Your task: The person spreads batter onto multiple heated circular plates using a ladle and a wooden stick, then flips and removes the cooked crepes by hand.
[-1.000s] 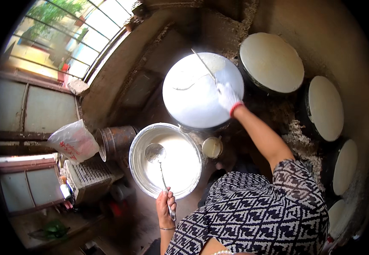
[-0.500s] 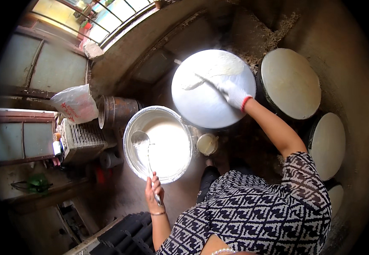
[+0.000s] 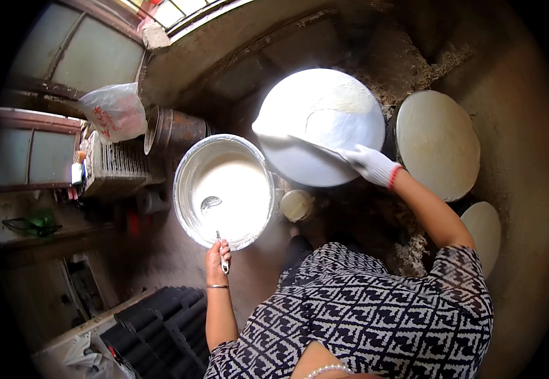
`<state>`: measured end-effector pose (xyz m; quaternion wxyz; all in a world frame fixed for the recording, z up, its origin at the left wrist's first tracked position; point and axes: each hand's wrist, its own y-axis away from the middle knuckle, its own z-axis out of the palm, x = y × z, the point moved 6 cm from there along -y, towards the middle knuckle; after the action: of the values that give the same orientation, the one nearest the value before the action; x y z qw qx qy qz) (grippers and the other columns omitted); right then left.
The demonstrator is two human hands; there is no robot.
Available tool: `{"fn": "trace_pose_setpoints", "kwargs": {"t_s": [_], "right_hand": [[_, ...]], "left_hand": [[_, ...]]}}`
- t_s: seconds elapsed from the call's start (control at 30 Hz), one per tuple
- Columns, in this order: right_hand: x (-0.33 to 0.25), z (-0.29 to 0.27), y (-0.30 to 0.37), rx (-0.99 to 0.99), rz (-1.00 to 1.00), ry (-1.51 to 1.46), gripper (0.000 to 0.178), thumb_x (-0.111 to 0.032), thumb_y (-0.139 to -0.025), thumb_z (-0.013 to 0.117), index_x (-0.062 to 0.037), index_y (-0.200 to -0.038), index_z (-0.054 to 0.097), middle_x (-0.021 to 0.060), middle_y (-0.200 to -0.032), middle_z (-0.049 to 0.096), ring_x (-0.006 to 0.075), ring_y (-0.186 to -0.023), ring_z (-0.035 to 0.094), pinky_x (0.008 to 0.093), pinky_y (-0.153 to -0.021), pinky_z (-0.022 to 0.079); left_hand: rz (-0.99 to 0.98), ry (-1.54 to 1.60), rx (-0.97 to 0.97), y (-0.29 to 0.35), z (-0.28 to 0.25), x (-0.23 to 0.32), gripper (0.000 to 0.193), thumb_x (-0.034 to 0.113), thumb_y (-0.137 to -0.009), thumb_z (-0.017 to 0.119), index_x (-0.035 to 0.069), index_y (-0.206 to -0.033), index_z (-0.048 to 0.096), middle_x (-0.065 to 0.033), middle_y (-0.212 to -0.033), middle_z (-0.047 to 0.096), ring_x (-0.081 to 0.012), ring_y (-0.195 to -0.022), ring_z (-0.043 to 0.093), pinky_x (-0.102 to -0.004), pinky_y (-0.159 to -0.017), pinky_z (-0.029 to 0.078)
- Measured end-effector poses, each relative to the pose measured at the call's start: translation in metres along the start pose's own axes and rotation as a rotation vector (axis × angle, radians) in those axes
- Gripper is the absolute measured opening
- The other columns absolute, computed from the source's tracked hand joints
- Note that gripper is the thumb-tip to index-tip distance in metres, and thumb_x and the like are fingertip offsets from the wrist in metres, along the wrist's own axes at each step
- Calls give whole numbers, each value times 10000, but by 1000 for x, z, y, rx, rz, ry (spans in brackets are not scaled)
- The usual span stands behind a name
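My left hand, bare with a bracelet at the wrist, is closed around the handle of a metal ladle. The ladle's bowl dips into white batter in a large round tub. On my right hand is a white glove with a red cuff. It grips a long, flat spreading stick, blurred by motion, across a big round griddle. A thin pale layer of batter lies on the griddle's far part.
A second round griddle and a third stand at the right, both covered in pale white. A small pot sits between tub and main griddle. At left are a rusty metal drum and a plastic bag; black cylinders are stacked lower left.
The ladle's bowl has moved from the tub's left side toward its middle, lower in the batter. My right hand has drawn the spreading stick nearer across the griddle. The whole view has shifted slightly.
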<state>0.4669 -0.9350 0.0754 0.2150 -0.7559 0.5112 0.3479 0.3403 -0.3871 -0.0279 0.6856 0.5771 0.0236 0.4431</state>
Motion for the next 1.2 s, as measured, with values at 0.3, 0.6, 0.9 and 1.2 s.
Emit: {"fn": "trace_pose_setpoints", "kwargs": {"t_s": [0.3, 0.6, 0.9, 1.2], "right_hand": [[33, -18, -97, 13, -186, 115, 190, -43, -851, 550, -63, -1021, 632, 207, -1012, 609, 378, -958, 585, 394, -843, 485], [64, -66, 7, 215, 106, 39, 150, -26, -840, 565, -33, -973, 634, 211, -922, 597, 374, -891, 579, 408, -806, 474], [-6, -4, 109, 367, -39, 241, 335, -95, -895, 586, -183, -1219, 599, 96, -907, 596, 320, -793, 628, 420, -649, 517], [-97, 156, -9, 724, 536, -551, 255, -257, -849, 685, -20, -756, 663, 54, -614, 609, 142, -557, 559, 322, -532, 444]], "left_hand": [[-15, -12, 15, 48, 14, -34, 193, 151, -992, 510, -36, -1040, 523, -41, -785, 535, -74, -538, 431, -210, -418, 353], [-187, 61, -27, 46, 19, -56, 180, 143, -997, 494, -31, -1045, 497, -44, -798, 519, -80, -542, 430, -205, -424, 346], [-171, -108, -19, 18, 11, -10, 189, 145, -1003, 483, -41, -1028, 504, -48, -765, 520, -87, -519, 426, -214, -412, 345], [29, -549, -79, 27, -43, 62, 192, 176, -992, 504, -10, -1018, 543, -28, -728, 530, -79, -509, 442, -225, -405, 388]]}}
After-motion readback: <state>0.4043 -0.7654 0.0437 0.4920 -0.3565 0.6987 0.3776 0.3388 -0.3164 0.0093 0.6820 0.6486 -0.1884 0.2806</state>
